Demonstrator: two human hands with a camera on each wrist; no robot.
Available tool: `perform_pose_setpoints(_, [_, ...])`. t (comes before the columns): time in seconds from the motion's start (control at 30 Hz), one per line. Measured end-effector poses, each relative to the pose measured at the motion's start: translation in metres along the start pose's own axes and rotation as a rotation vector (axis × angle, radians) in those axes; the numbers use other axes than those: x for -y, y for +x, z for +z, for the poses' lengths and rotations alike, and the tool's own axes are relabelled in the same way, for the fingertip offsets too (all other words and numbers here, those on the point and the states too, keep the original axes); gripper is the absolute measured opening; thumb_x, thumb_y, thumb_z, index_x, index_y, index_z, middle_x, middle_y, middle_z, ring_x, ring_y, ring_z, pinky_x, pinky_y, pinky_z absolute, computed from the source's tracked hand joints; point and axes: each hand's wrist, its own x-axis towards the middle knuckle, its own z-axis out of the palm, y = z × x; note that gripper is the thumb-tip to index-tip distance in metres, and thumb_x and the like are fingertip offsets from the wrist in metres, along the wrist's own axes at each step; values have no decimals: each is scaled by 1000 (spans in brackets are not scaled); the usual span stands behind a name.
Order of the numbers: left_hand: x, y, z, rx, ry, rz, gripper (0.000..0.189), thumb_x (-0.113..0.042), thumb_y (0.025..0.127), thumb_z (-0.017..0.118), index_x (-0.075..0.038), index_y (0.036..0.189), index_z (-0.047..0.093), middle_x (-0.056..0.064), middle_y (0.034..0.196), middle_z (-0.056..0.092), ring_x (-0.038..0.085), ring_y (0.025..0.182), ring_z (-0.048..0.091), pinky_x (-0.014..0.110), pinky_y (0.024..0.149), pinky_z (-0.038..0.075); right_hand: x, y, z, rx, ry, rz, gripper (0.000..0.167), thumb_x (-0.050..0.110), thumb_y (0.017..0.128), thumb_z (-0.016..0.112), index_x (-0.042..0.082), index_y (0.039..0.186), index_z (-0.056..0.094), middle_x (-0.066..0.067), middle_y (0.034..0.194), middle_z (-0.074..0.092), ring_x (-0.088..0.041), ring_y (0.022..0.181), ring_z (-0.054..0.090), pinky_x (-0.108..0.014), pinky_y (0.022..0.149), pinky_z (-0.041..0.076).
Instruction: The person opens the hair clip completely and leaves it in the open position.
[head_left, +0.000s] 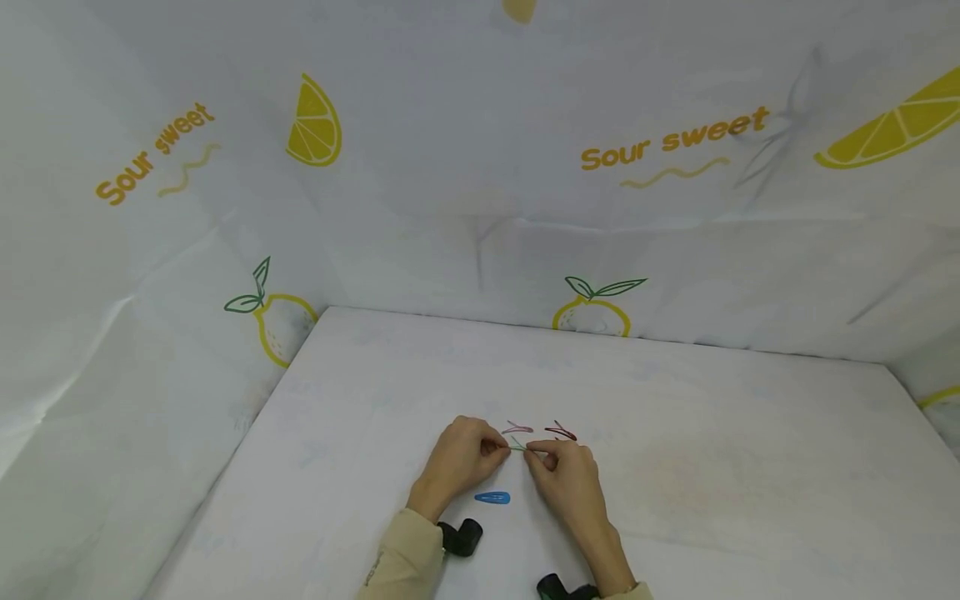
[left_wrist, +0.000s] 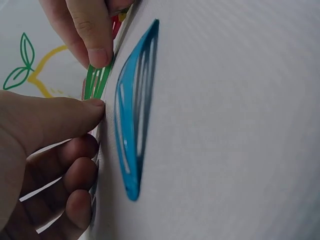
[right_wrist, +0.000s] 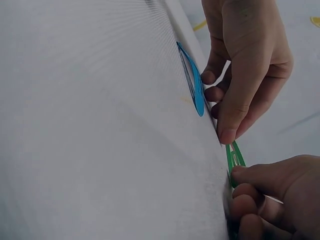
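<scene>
Between my two hands is a green snap hair clip [left_wrist: 96,82], pinched at both ends just over the table. My left hand [head_left: 463,457] holds one end between thumb and forefinger, its other fingers curled below. At the opposite end, the thumb and forefinger of my right hand [head_left: 567,483] grip the clip; their tips cover that end. A blue snap hair clip [head_left: 492,497] lies on the white table nearer to me, between the wrists. Just beyond the fingertips lie a pink hair clip [head_left: 517,428] and a dark red hair clip [head_left: 560,431], both with their arms spread.
The white table [head_left: 735,450] stretches out on both sides of the hands. Behind it and at the left hangs a pale cloth [head_left: 420,167] printed with lemons and lettering. Black wrist cameras [head_left: 461,537] stick out inward from the sleeves.
</scene>
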Motion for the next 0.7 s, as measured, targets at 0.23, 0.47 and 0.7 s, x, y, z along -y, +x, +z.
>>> perform_pose_setpoints(0.23, [-1,1,-1,6,-12,-10,4,-11,86,80,-10,82,82,-3,74,72,-4,63,54,12,61,44,1,1,1,0,-3,15,13,3,86,74,1,96,81,8,46,44,1,43,30,-18,43,23])
perform_pose_setpoints(0.47, [-3,0,-3,15,-22,-21,4,-9,86,80,-9,83,82,-2,73,72,-4,63,53,12,61,44,1,0,2,3,-1,21,13,3,86,74,0,97,81,8,45,44,1,41,31,-17,42,23])
perform_pose_setpoints(0.7, [-2,0,-3,21,-41,-27,4,-10,86,80,-7,85,83,-1,74,72,-4,63,53,12,60,44,0,0,2,8,20,16,15,2,86,74,-1,99,80,6,42,48,1,37,33,-17,40,24])
